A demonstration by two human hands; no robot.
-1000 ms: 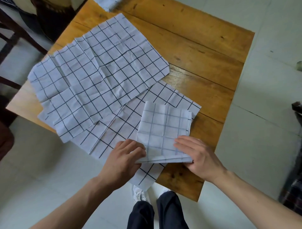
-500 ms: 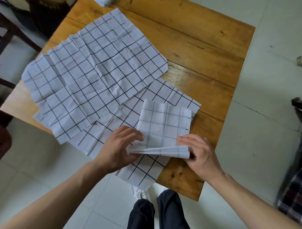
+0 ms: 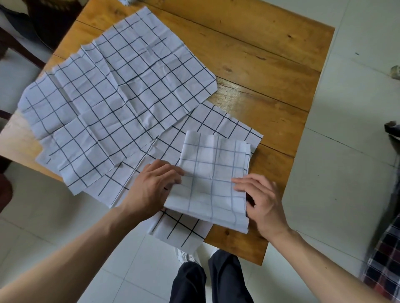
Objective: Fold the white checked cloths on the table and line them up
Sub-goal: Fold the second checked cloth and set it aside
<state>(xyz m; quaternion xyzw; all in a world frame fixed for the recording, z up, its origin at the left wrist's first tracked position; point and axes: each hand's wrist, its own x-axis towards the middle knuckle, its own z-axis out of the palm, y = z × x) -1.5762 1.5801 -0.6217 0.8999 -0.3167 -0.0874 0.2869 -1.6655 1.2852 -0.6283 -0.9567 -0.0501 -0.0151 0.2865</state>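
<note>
Your left hand (image 3: 154, 186) pinches the folded checked cloth (image 3: 213, 179) by its left edge. Your right hand (image 3: 263, 202) pinches its right edge. This keeps it neat, near the table (image 3: 270, 71) front, on the open cloths (image 3: 121, 103).

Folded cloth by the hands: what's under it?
The folded cloth lies on an unfolded checked cloth, which shows past its far and near edges, on the wooden table. Anything else beneath is hidden. The left hand and right hand grip its sides.

Crumpled white scrap (image 3: 126, 1) cropped at top edge
</note>
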